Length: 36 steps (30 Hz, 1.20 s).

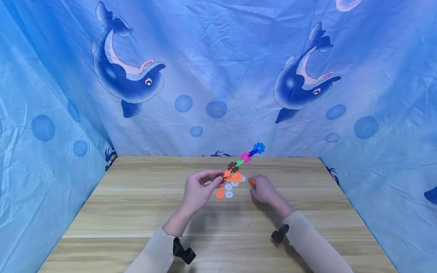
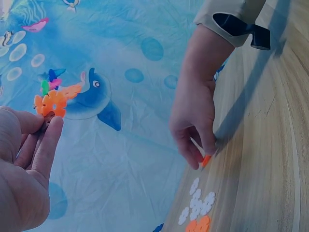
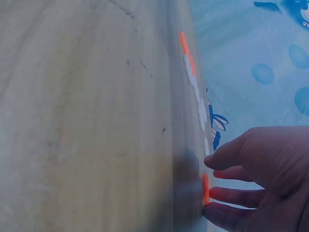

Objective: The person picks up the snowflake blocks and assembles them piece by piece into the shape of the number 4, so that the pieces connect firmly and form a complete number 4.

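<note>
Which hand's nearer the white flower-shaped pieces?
Right. The right hand is down at the table, just right of the white pieces; the left hand is to their left but raised higher, holding the multicolored chain.

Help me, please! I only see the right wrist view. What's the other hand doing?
Observer: The left hand is holding a colorful chain.
Operator: Ooh! What's at the end farthest from that hand?
Observer: A blue piece, as the head view shows.
Operator: And are there any whole animals in the background?
Observer: Yes, the head view shows two whole dolphins on the curtain.
</note>
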Motion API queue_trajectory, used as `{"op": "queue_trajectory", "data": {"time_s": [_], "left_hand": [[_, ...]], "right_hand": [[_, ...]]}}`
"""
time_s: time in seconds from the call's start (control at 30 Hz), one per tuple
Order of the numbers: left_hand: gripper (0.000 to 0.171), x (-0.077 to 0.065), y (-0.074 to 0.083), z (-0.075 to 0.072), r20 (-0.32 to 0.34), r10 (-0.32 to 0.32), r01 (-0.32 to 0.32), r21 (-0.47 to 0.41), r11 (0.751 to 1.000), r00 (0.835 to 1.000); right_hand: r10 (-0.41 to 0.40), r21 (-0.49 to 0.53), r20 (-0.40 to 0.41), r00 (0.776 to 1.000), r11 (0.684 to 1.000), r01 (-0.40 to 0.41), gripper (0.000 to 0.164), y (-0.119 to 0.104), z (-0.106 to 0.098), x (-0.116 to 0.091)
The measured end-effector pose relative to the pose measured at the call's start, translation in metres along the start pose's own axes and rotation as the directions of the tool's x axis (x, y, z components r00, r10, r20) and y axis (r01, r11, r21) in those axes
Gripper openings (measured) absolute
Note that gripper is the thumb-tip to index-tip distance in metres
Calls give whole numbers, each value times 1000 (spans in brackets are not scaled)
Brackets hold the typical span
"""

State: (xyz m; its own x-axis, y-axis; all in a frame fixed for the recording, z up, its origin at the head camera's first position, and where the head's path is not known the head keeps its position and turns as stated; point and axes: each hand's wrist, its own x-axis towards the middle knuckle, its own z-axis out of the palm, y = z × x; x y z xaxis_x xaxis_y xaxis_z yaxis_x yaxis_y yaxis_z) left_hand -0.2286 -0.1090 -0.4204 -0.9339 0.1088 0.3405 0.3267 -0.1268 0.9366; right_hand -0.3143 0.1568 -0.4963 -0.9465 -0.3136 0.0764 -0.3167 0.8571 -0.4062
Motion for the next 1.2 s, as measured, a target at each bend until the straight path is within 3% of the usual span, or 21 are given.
{"op": "queue_trajectory", "data": {"time_s": [0.13, 0.4, 0.6, 0.9, 1.07, 1.2], "left_hand": [[22, 0, -1, 1, 1, 2, -2, 4, 1000, 1000], [22, 0, -2, 2, 6, 4, -4, 0, 1000, 1000], [21, 0, -2, 3, 1, 3, -3, -14, 1000, 1000], [22, 0, -2, 1, -17, -13, 13, -16, 1000, 1000], [21, 2, 0, -1, -35, -20, 20, -7, 1000, 999], [21, 4, 1, -1, -31, -13, 12, -9, 1000, 999]], "right_hand": [[32, -7, -19, 999, 999, -32, 32, 1, 1, -1], [146, 82, 15, 989, 986, -147, 27, 12, 1, -3], [157, 125, 39, 987, 979, -161, 22, 17, -4, -6], [103, 242, 4, 995, 965, -101, 16, 13, -9, -13], [59, 373, -128, 990, 928, -7, 13, -3, -27, -19], [6, 414, -274, 962, 904, 112, 9, -21, -47, -24]]}}
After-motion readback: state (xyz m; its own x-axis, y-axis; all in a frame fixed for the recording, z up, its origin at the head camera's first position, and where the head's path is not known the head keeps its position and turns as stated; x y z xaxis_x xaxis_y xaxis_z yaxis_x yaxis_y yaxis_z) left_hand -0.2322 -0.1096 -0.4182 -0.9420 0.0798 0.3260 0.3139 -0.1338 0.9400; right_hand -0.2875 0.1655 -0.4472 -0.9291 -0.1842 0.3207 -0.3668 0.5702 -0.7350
